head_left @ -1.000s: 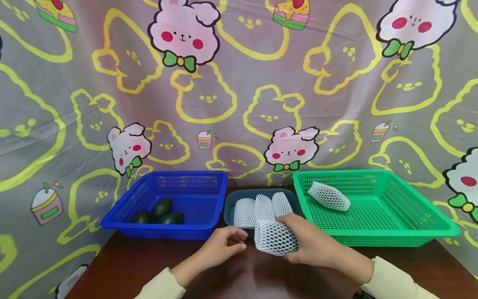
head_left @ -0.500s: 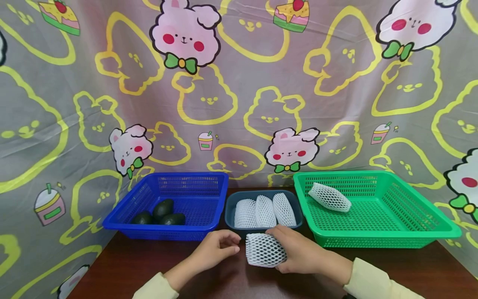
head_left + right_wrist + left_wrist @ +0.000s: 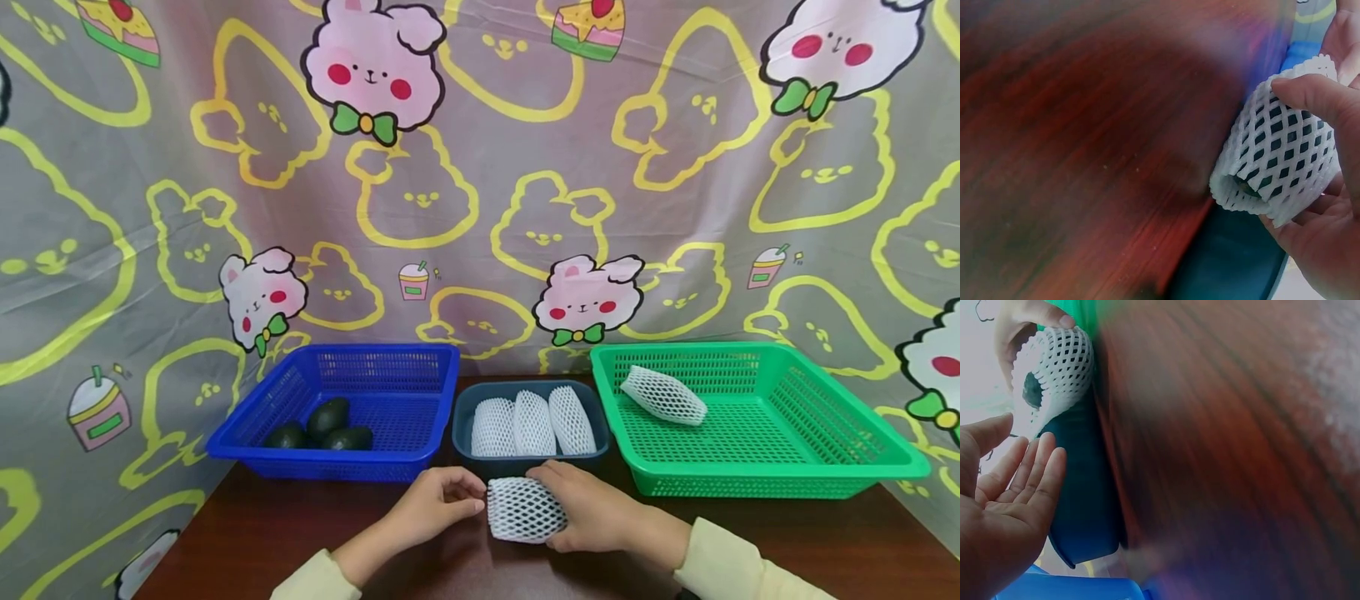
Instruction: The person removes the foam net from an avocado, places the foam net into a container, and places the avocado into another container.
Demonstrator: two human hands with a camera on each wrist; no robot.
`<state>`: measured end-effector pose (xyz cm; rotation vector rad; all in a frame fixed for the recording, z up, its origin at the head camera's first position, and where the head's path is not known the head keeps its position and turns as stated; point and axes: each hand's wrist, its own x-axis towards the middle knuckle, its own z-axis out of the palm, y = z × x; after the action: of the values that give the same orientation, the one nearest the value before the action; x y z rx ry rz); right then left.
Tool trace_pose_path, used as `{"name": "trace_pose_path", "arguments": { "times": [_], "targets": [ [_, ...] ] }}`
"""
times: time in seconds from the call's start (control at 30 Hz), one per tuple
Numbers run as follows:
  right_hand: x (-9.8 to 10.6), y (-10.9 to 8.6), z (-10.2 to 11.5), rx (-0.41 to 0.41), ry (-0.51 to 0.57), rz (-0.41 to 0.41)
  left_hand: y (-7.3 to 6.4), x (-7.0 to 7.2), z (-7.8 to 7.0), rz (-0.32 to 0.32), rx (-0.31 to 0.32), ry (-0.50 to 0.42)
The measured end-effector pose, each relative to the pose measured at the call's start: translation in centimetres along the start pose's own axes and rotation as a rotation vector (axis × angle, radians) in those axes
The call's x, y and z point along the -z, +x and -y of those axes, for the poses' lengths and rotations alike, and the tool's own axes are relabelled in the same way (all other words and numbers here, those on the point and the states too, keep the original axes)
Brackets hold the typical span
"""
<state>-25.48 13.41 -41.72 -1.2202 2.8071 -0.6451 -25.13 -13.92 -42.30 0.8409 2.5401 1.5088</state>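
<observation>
My right hand (image 3: pixel 588 508) grips a white foam net sleeve (image 3: pixel 525 510) above the table, thumb on one side and fingers on the other. Dark green shows through the mesh in the right wrist view, and an avocado (image 3: pixel 1249 187) appears to sit inside. My left hand (image 3: pixel 442 504) is beside the sleeve's left end, its fingers loosely bent and holding nothing; in the left wrist view its palm (image 3: pixel 1007 528) faces the sleeve's open end. Just behind both hands, a dark blue-grey tray (image 3: pixel 463 450) holds 3 white foam net sleeves (image 3: pixel 534 423).
To the left stands a blue basket (image 3: pixel 405 458) with 3 dark avocados (image 3: pixel 330 419) in it. A green basket (image 3: pixel 750 477) on the right contains one white net-wrapped piece (image 3: pixel 663 396). A patterned curtain (image 3: pixel 480 208) hangs behind the brown table (image 3: pixel 450 567).
My right hand has brought the net sleeve left and down from over the tray's front edge. The left hand has shifted slightly and is now closer to the sleeve's end.
</observation>
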Motion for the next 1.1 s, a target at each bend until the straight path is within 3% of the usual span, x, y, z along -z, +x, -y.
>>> {"name": "trace_pose_path", "arguments": {
  "times": [0.43, 0.73, 0.9, 1.1],
  "targets": [
    [-0.5, 0.1, -0.5, -0.022, 0.026, 0.009, 0.4, -0.4, 0.6, 0.081, 0.015, 0.033],
    [-0.5, 0.0, -0.4, -0.010, 0.055, 0.009, 1.4, -1.0, 0.2, -0.017, -0.059, 0.101],
    [-0.4, -0.1, -0.3, -0.005, 0.060, 0.005, 2.1, -1.7, 0.1, -0.058, -0.057, 0.016],
    [-0.3, -0.1, -0.5, -0.014, 0.068, 0.018, 2.3, -2.3, 0.2, -0.039, -0.037, -0.085]
  ]
}}
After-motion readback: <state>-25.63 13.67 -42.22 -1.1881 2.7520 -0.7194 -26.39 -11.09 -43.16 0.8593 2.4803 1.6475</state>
